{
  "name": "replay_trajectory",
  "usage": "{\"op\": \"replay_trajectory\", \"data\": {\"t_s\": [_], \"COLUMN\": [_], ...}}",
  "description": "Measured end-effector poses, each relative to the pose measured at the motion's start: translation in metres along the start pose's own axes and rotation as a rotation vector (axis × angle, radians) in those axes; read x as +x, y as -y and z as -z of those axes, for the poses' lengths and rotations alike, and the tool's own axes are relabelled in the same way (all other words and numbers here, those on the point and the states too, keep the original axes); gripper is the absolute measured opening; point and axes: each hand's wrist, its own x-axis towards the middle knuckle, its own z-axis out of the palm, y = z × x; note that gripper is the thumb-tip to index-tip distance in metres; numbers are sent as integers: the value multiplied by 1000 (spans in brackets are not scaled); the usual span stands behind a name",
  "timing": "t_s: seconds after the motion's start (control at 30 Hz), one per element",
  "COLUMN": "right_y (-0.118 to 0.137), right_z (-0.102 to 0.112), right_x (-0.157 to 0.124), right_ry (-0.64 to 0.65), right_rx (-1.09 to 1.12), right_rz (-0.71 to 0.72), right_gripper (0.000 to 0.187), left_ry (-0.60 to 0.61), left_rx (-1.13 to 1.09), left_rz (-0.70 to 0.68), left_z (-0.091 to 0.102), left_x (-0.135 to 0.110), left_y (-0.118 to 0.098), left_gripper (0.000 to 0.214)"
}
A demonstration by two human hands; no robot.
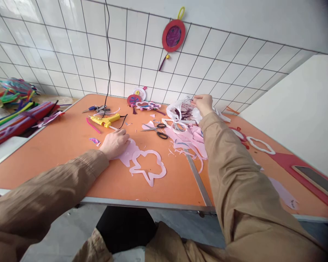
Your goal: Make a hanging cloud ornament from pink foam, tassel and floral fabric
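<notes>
My left hand (115, 143) rests on the table with curled fingers at the edge of a solid pink paper cutout (129, 151); what is inside the fingers is hidden. Beside that cutout lies a pink cloud-shaped paper frame (161, 165). My right hand (203, 103) is stretched out over a white plastic bag (171, 109) holding dark purple tassels (183, 112). Its fingers are pinched together, and I cannot make out what is between them. A yellow glue gun (106, 120) lies just beyond my left hand. Black-handled scissors (161, 131) lie open between the hands.
Pink paper scraps (190, 136) and a metal ruler (198, 178) lie left of my right forearm. A phone (317, 180) and a white cloud frame (261, 145) are at the right. Pipe cleaners (13, 116) lie at far left. A round red ornament (166, 45) hangs on the tiled wall.
</notes>
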Motion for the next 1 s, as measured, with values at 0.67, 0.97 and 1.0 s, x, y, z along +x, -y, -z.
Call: {"op": "replay_trajectory", "data": {"t_s": [0.67,0.97,1.0], "right_y": [21,6,5], "right_z": [-38,-41,-40], "right_x": [-269,-268,-267], "right_ry": [809,802,769], "right_rx": [25,-34,-28], "right_rz": [854,852,836], "right_gripper": [21,22,21], "left_ry": [357,275,291], "left_rx": [-2288,-2385,-2352], "left_rz": [663,796,775], "left_z": [28,19,19], "left_x": [5,-1,-1], "left_y": [-52,-55,-54], "left_gripper": [46,47,47]}}
